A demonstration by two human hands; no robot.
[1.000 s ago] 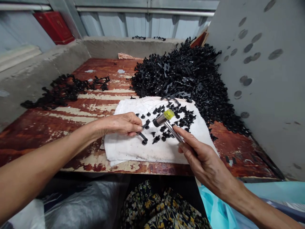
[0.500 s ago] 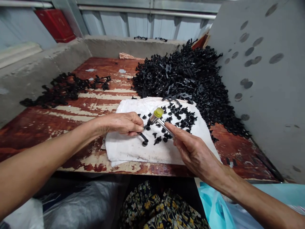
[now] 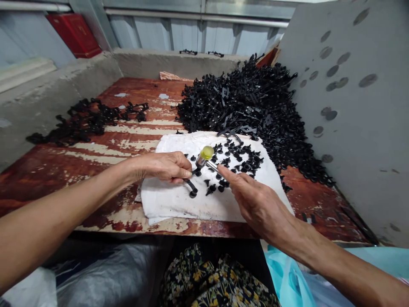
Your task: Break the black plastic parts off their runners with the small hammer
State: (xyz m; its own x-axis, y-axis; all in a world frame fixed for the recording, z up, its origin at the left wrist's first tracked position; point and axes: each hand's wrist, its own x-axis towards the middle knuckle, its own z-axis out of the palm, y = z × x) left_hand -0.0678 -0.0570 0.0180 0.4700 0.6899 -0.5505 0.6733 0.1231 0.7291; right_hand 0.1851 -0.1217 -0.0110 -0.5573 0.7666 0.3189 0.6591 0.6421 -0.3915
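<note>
My left hand (image 3: 164, 166) rests on a white cloth (image 3: 179, 200) and pinches a black plastic sprue piece (image 3: 191, 187) that curves down from its fingertips. My right hand (image 3: 255, 202) grips the metal handle of a small hammer (image 3: 204, 157) with a yellow face. The hammer's head sits down against the piece just beside my left fingertips. Several small black plastic clips (image 3: 238, 155) lie scattered on the cloth to the right of the hammer.
A big heap of black plastic parts (image 3: 252, 102) fills the back right of the worn red board (image 3: 64, 166). A smaller pile (image 3: 83, 119) lies at the left. Grey walls (image 3: 358, 128) enclose the board. Plastic bags and flowered fabric lie below the front edge.
My right hand has swung the hammer down and to the left, from above the loose clips onto the piece at my left fingertips. My left hand has stayed put.
</note>
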